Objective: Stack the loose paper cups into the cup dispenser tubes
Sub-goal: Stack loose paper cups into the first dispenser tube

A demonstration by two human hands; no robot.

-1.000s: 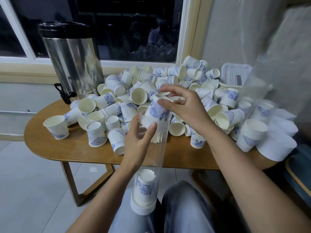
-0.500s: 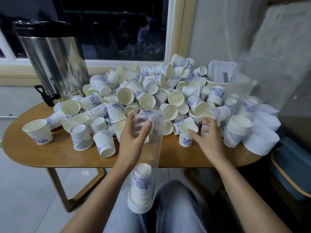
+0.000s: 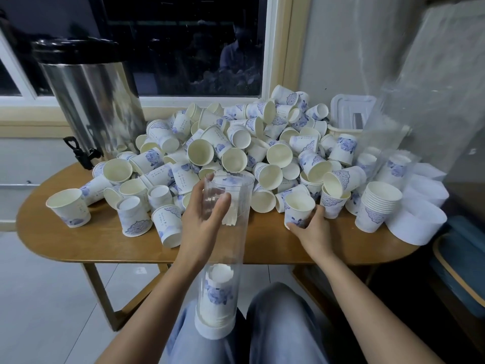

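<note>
Fingers of the left hand [image 3: 202, 224] wrap the upper part of the clear dispenser tube [image 3: 231, 248], thumb across its front and the other fingers seen dimly through the wall. The right hand [image 3: 312, 232] curls round the lower half of one upright paper cup [image 3: 299, 206], which stands on the table [image 3: 105, 243] at the front of the pile.

The tube stands nearly upright just off the table's near edge, its white base cap [image 3: 212, 331] down between the person's knees and its open mouth level with the front cups. A short stack of cups [image 3: 219, 292] sits at its bottom; most of the tube above the stack holds nothing. Bare wood separates the tube from the held cup, and a bare strip runs along the rounded near edge.

Behind, the loose cups [image 3: 236, 143] heap back to the window sill, some upright, most tipped. A nested stack [image 3: 378, 203] stands at the right beside white caps [image 3: 417, 222]. A steel urn [image 3: 91, 101] stands at the back left.

A clear plastic sheet [image 3: 388, 132] veils the cups at the far right, so their number cannot be made out. The count inside the tube is also unclear.
</note>
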